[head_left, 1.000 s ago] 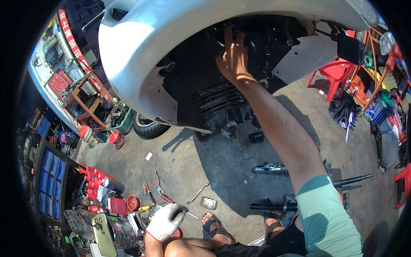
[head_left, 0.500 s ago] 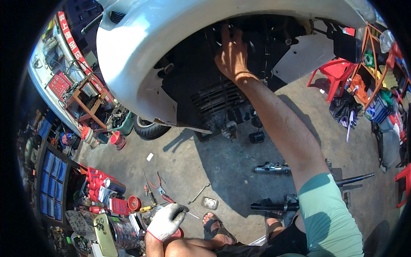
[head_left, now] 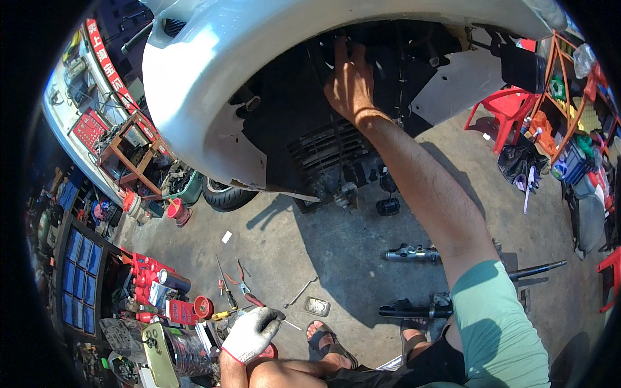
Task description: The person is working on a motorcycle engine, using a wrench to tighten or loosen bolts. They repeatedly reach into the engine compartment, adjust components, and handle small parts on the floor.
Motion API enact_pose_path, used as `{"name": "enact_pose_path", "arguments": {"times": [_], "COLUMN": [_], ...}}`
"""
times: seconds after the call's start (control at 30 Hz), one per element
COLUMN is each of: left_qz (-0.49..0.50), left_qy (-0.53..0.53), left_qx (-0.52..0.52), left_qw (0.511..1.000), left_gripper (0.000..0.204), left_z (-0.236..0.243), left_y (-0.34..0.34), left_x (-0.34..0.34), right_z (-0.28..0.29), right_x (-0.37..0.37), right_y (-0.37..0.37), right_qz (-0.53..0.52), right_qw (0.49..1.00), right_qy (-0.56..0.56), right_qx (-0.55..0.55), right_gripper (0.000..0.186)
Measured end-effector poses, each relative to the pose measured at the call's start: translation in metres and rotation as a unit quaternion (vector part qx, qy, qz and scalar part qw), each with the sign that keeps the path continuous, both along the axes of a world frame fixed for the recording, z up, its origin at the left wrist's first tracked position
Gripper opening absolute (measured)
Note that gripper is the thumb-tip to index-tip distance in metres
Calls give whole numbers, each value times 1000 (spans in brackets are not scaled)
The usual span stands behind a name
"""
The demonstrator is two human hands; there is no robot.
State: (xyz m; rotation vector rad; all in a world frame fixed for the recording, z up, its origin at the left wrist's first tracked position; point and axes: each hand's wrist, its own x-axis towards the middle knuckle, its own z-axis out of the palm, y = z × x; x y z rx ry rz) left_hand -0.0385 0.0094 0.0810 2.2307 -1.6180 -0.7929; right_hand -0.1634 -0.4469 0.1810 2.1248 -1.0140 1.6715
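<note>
My bare right hand [head_left: 350, 87] reaches up into the dark hollow under a white curved vehicle body panel [head_left: 194, 97]. Its fingers look closed around something up there, but shadow hides their tips and what they hold. Behind and below that hand is a slatted black grille [head_left: 330, 149]. In a white glove with grey fingers, my left hand [head_left: 252, 333] rests closed by my knee. A thin metal rod [head_left: 293, 324] shows beside its fingertips; whether the hand holds it is hidden.
Pliers [head_left: 242, 281], screwdrivers [head_left: 229, 297], a wrench [head_left: 301, 292] and a small metal tray [head_left: 317, 306] lie on the concrete. Metal tubes [head_left: 414, 254] lie under my right arm. Cans and bottles [head_left: 152, 278] crowd the left. A red plastic stool [head_left: 504, 110] stands at right, a tire [head_left: 226, 194] behind.
The white panel appears shifted slightly left in view. Both hands hold nearly the same positions as before.
</note>
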Motion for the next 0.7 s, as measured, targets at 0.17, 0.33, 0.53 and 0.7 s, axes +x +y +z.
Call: {"name": "enact_pose_path", "arguments": {"times": [0.17, 0.33, 0.53, 0.7], "left_qz": [-8, -3, -12, -8], "left_qy": [-1, 6, -3, 6], "left_qx": [2, 9, -1, 0], "left_qw": [1000, 1000, 1000, 1000], "left_gripper": [24, 25, 25, 24], "left_z": [-3, -5, -6, -4], "left_y": [0, 0, 1, 0], "left_x": [3, 4, 4, 3], "right_z": [1, 4, 13, 15], "right_x": [0, -2, -8, -10], "right_y": [0, 9, 5, -4], "right_qz": [2, -37, -53, -29], "right_qw": [1000, 998, 998, 998], "right_qy": [-4, 41, 45, 47], "right_qx": [8, 35, 8, 11], "right_gripper": [85, 88, 92, 94]}}
